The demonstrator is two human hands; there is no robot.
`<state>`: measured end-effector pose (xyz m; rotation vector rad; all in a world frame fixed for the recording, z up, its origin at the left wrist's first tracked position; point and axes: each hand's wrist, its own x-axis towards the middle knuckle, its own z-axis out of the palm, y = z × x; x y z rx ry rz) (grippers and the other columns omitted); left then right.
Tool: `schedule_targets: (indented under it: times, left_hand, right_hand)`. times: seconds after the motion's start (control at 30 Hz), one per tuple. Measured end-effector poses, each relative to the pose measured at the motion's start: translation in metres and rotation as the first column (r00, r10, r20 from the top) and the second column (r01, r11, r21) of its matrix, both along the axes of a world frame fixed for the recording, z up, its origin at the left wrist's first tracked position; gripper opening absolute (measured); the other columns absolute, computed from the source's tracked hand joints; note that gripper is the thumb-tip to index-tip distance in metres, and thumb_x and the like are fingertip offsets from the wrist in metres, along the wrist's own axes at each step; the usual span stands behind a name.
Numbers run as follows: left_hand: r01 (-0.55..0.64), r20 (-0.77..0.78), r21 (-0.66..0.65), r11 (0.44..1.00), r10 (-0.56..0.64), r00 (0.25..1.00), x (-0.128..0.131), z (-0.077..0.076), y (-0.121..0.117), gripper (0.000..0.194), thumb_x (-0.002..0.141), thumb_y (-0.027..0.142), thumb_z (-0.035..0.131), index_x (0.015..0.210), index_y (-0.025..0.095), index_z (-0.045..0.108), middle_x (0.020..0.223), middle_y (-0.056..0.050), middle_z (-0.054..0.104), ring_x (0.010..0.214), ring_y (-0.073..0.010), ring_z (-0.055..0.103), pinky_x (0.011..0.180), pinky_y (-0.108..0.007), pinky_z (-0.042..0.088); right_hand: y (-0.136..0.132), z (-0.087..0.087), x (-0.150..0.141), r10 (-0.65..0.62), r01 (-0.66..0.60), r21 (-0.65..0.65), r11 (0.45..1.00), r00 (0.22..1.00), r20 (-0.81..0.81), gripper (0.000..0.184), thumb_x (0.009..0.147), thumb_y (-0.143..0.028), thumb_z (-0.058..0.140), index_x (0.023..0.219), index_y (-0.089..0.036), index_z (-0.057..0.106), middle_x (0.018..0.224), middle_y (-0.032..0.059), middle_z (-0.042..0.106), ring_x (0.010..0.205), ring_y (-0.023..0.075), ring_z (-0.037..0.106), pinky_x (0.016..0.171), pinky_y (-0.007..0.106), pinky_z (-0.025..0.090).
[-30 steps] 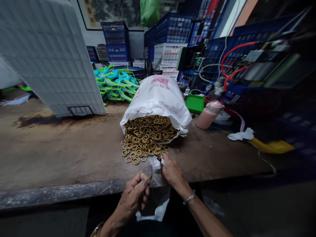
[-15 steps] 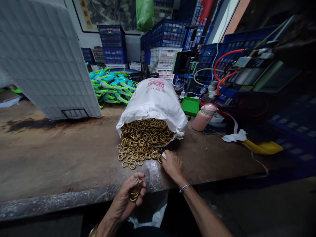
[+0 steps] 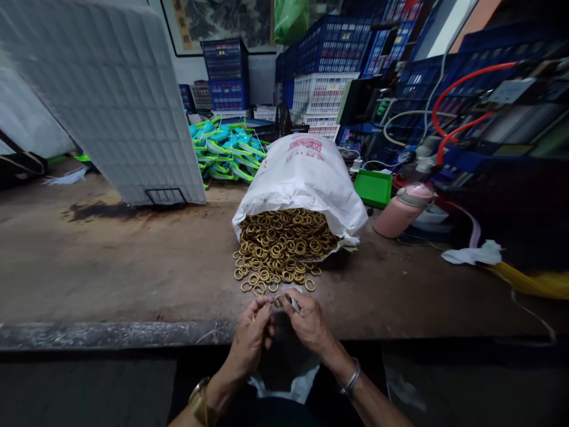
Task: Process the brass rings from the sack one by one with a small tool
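Brass-coloured rings spill from the mouth of a white woven sack onto the workbench. My left hand is closed, and a trace of ring shows between its curled fingers. Most of what lies in that palm is hidden. My right hand is closed on a small white tool with a dark tip, whose exact kind I cannot make out. Between the fingertips of both hands is a single ring, just in front of the spilled pile; the right fingers touch it.
A pink bottle and a green tray stand right of the sack. Behind it lie green-and-blue plastic pieces. A tall pale padded panel stands at left. Orange hoses and machinery are at right. The bench's front edge runs before me.
My right hand has drawn back from the pile with a ring, and my left hand has risen to meet it. The left fingers now cover the rings in that palm. The view has shifted left.
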<state>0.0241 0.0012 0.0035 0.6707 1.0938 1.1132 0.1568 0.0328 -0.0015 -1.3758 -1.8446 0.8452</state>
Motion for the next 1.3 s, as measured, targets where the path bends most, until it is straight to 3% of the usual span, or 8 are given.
schedule_targets:
  times: [0.17,0.37,0.43,0.57,0.63,1.07,1.2,1.3]
  left_hand:
    - [-0.008,-0.225,0.072,0.997,0.024,0.974,-0.002,0.001,-0.002,0.028,0.073,0.043,0.056,0.077,0.016,0.055,0.048,0.007,0.042,0.039,-0.005,0.033,0.039,-0.016,0.029]
    - [0.029,-0.367,0.328,0.944,0.1,0.925,-0.005,0.006,-0.002,0.021,0.073,0.036,0.056,0.067,0.017,0.061,0.062,0.0,0.056,0.061,-0.0131,0.05,0.06,-0.022,0.04]
    - [0.047,-0.346,0.291,0.956,0.059,0.936,-0.006,0.006,-0.003,0.022,0.074,0.038,0.055,0.068,0.017,0.06,0.06,0.001,0.054,0.056,-0.0116,0.048,0.056,-0.021,0.04]
    - [0.109,-0.198,0.067,0.992,-0.094,0.976,-0.008,0.002,-0.003,0.029,0.075,0.045,0.052,0.067,0.017,0.05,0.051,0.006,0.044,0.039,-0.0057,0.036,0.038,-0.016,0.027]
    - [0.129,-0.133,0.018,0.991,-0.126,0.983,-0.009,0.001,-0.003,0.031,0.075,0.047,0.051,0.067,0.018,0.047,0.052,0.006,0.043,0.037,-0.0045,0.035,0.035,-0.015,0.024]
    - [0.16,0.069,-0.031,0.987,-0.158,0.985,-0.009,0.005,-0.008,0.03,0.074,0.047,0.055,0.074,0.017,0.046,0.056,0.006,0.047,0.039,-0.0023,0.039,0.038,-0.013,0.024]
    - [0.145,0.089,-0.024,0.989,-0.142,0.986,-0.011,0.009,-0.008,0.03,0.073,0.045,0.056,0.076,0.019,0.044,0.058,0.006,0.049,0.041,-0.0026,0.041,0.038,-0.013,0.024]
    - [0.141,0.07,-0.022,0.99,-0.139,0.988,-0.011,0.009,-0.007,0.029,0.073,0.045,0.057,0.078,0.019,0.044,0.06,0.006,0.049,0.042,-0.0026,0.042,0.039,-0.013,0.025]
  right_hand:
    - [-0.006,0.003,-0.01,0.066,-0.073,-0.067,0.995,0.992,-0.105,0.027,0.083,-0.036,0.04,0.068,-0.018,0.054,0.061,-0.0013,0.052,0.057,0.0105,0.045,0.055,0.02,0.036]
    - [-0.006,0.003,-0.013,0.001,-0.056,-0.231,0.971,0.972,-0.233,0.037,0.082,-0.044,0.04,0.055,-0.018,0.042,0.051,-0.0049,0.039,0.049,0.0084,0.036,0.048,0.02,0.031]
    - [-0.005,0.001,-0.014,-0.022,-0.038,-0.242,0.969,0.971,-0.239,0.035,0.081,-0.043,0.041,0.056,-0.018,0.044,0.052,-0.0045,0.041,0.051,0.0085,0.037,0.048,0.02,0.031]
    - [-0.003,-0.001,-0.016,-0.052,0.005,-0.238,0.971,0.98,-0.191,0.03,0.079,-0.038,0.043,0.058,-0.017,0.047,0.053,-0.0047,0.042,0.052,0.0084,0.037,0.049,0.02,0.03]
    - [-0.003,0.001,-0.016,-0.052,0.008,-0.24,0.971,0.983,-0.179,0.028,0.078,-0.035,0.044,0.058,-0.017,0.047,0.052,-0.0052,0.04,0.052,0.008,0.036,0.049,0.02,0.029]
    - [-0.003,0.008,-0.012,-0.019,-0.073,-0.293,0.953,0.953,-0.302,0.026,0.079,-0.033,0.041,0.061,-0.017,0.05,0.052,-0.004,0.046,0.05,0.0088,0.041,0.049,0.02,0.034]
    - [-0.004,0.005,-0.01,-0.023,-0.002,-0.192,0.981,0.991,-0.128,0.022,0.079,-0.03,0.04,0.064,-0.018,0.05,0.054,-0.003,0.048,0.052,0.0099,0.043,0.051,0.02,0.034]
    - [-0.008,0.0,-0.009,0.05,-0.049,-0.098,0.994,0.999,0.014,0.019,0.079,-0.024,0.041,0.062,-0.019,0.048,0.055,-0.0031,0.048,0.053,0.0099,0.043,0.051,0.02,0.031]
